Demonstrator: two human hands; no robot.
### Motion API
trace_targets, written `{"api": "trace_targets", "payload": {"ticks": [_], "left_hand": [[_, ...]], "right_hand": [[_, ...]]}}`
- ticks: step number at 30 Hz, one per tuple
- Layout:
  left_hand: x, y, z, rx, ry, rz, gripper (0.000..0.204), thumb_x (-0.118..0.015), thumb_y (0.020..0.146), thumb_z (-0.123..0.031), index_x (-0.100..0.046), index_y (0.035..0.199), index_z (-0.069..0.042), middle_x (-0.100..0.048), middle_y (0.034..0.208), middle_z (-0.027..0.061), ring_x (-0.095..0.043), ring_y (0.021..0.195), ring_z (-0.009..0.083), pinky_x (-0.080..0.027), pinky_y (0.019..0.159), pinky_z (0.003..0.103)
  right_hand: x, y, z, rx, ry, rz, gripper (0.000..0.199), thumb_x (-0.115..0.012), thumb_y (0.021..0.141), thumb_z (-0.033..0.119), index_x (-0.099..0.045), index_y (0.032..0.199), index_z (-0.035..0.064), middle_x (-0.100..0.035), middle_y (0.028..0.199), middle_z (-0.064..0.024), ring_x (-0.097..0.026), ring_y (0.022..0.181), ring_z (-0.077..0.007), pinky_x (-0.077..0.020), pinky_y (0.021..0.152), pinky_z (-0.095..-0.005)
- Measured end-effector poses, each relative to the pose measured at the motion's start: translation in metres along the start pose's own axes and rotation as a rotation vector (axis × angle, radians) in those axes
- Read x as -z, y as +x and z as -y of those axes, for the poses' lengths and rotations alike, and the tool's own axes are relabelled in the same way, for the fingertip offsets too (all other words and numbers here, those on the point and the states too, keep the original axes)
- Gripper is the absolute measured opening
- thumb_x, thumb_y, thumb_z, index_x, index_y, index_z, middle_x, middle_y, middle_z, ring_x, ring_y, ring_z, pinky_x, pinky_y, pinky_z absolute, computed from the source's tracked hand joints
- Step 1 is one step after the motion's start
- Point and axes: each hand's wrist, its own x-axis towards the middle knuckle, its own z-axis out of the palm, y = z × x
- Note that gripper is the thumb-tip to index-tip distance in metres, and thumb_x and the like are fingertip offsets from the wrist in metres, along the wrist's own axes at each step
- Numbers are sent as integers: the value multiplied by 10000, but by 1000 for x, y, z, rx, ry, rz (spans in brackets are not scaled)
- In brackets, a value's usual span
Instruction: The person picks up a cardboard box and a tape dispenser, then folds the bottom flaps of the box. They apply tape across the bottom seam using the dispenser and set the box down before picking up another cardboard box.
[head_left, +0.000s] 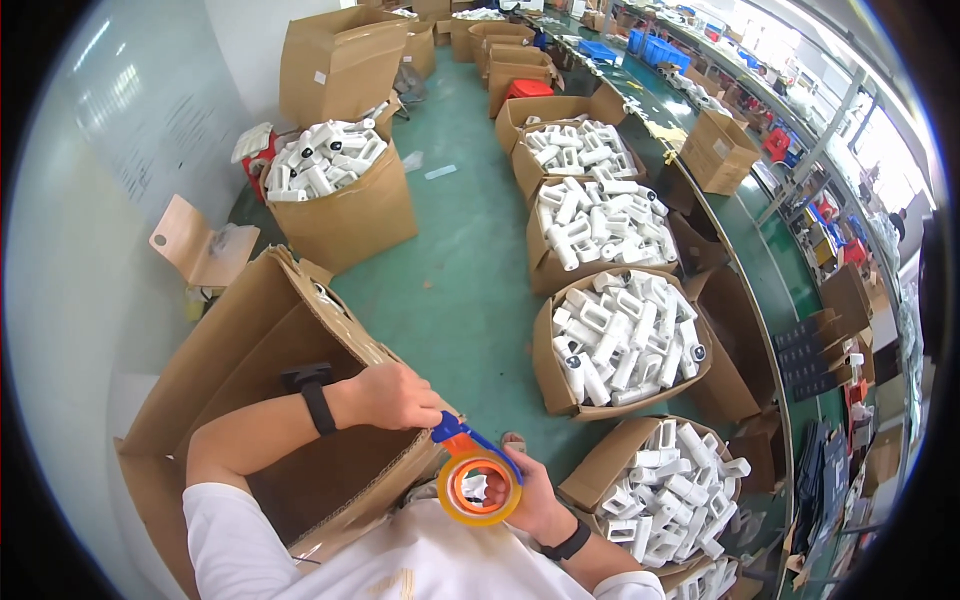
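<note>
Tape dispenser [472, 457] was at carton's right edge, held in right hand [533, 492]. Left hand [395, 395], fingers curled, was at dispenser's blue tip; could not tell if it pinched tape. Big carton [235, 350] stood open under left forearm. Rightward, cartons of white plastic parts [630, 330] lined green floor [465, 260].

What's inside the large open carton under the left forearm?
Inside the carton, brown cardboard walls show. The left forearm and its black wristband cover part of the interior; what lies behind them can't be seen.
</note>
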Motion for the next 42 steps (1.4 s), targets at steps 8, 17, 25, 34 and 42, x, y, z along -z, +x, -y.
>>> {"api": "trace_targets", "payload": {"ticks": [8,17,25,34,42], "left_hand": [[-7,9,22,122,116,29,139,-587,735,-150,-466,669,-135,-460,616,14,-564,565,192,-454,463,329],[8,17,53,305,227,-71,125,-584,735,-133,-480,667,-117,-467,621,39,-567,569,232,-446,468,352],[88,-1,74,571,523,-163,65,-546,789,-124,-528,728,-114,-550,668,62,-612,642,286,-478,524,391],[135,-73,92,753,711,-208,81,-573,776,-114,-636,823,-135,-628,748,31,-646,730,246,-506,592,369],[127,-112,115,959,743,-78,128,-568,781,-170,-681,832,-197,-695,851,4,-674,785,219,-523,624,352]], "right_hand": [[-29,-24,4,143,37,-204,331,-465,956,355,-575,880,52,-492,636,-2,-405,535,-100,-350,518,-225],[-11,7,-41,166,150,113,382,-458,963,409,-569,939,44,-524,718,-50,-525,682,-184,-442,661,-317],[-91,48,-24,330,-118,147,423,-449,961,444,-592,883,53,-526,636,-44,-535,613,-193,-449,649,-326],[-169,88,-12,182,-196,302,370,-459,958,400,-578,850,66,-498,633,-5,-478,565,-135,-433,612,-271],[-148,94,-17,61,-173,293,299,-484,962,375,-579,937,93,-583,780,-25,-532,630,-144,-450,590,-279]]}}
